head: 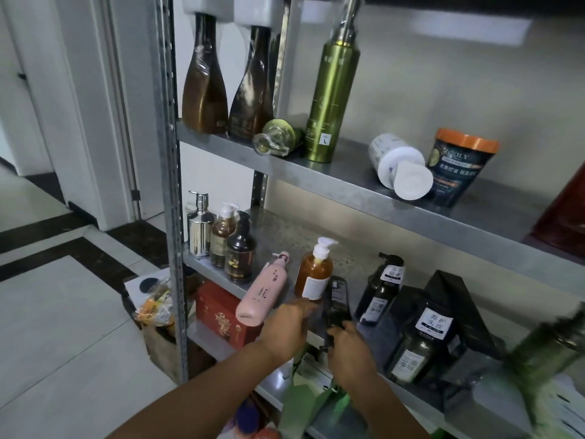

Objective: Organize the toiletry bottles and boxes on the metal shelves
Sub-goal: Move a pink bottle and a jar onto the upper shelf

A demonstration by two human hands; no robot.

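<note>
On the middle metal shelf (285, 229), my right hand (349, 346) grips the lower end of a dark bottle (337, 301) that stands tilted. My left hand (289, 324) reaches beside it, its fingers stretched out to the base of an amber pump bottle (315, 270). A pink bottle (262, 293) leans over the shelf's front edge just left of my left hand. To the right stand a dark pump bottle (381, 289), a dark jar with a white label (418, 346) and black boxes (456, 299).
At the shelf's left end stand a silver, a brown and a dark pump bottle (221, 239). The upper shelf (316, 172) holds brown bottles, a tall green bottle (332, 96), a tipped white jar and an orange-lidded tub (459, 166). A red box (221, 312) sits below.
</note>
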